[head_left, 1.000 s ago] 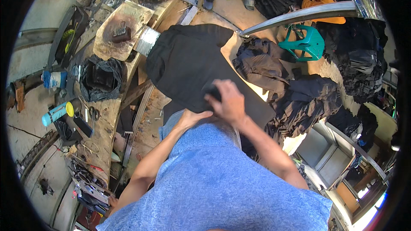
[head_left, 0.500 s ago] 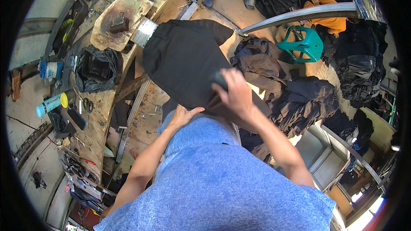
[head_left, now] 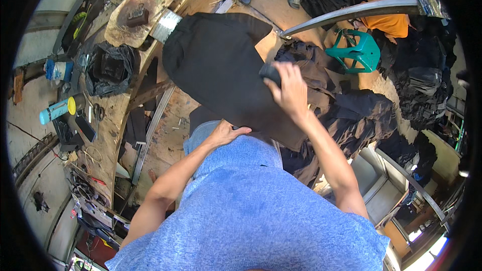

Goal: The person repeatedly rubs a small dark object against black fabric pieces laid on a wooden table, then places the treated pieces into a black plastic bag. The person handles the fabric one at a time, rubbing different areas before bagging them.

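Diagonally, black cloth (head_left: 221, 60) runs toward lower right, left grip (head_left: 224, 133) pinching its edge, right grip (head_left: 292, 89) clasping a dark block (head_left: 270, 73).

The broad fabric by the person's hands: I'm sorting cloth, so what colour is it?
Plain black; the broad, flat fabric shows best in the head view.

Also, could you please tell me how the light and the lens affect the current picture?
Head view: black surrounds the round image, and the metal bar looks curved, probably from fisheye distortion; same view: glare whitens the lower-right edge, the dark cloth shows little detail, while the left hand and right hand look fairly sharp.
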